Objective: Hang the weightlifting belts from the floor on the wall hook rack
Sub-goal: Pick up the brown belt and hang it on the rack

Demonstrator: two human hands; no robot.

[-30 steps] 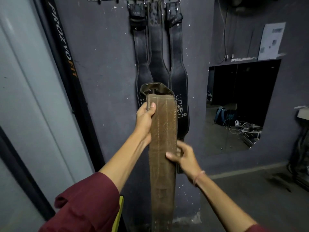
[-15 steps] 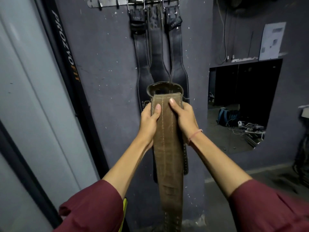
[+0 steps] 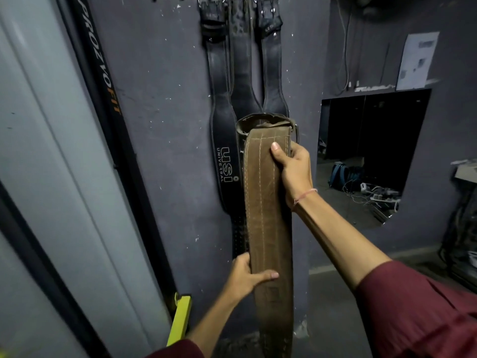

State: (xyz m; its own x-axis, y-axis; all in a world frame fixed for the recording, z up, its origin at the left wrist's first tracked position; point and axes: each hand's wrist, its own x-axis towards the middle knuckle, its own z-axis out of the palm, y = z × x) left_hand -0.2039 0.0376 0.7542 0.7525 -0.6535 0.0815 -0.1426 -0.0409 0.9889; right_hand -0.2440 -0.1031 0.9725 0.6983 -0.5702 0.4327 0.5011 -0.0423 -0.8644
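While upright, brown belt (image 3: 265, 202) between right hand (image 3: 293, 171), left hand (image 3: 245, 276).

"usi universal" on black belt (image 3: 222, 130); "prozvofit" on upright (image 3: 99, 63)

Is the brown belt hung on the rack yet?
Not hung: right hand grips the brown belt near its top, left hand lower, well below the black belts' tops.

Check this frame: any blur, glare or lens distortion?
Head view: dim, even light, no glare; the wide lens bows the grey frame at left; the brown belt, left hand and right hand are sharp; the USI lettering on the black belt reads clearly; the wall notice is too soft to read.
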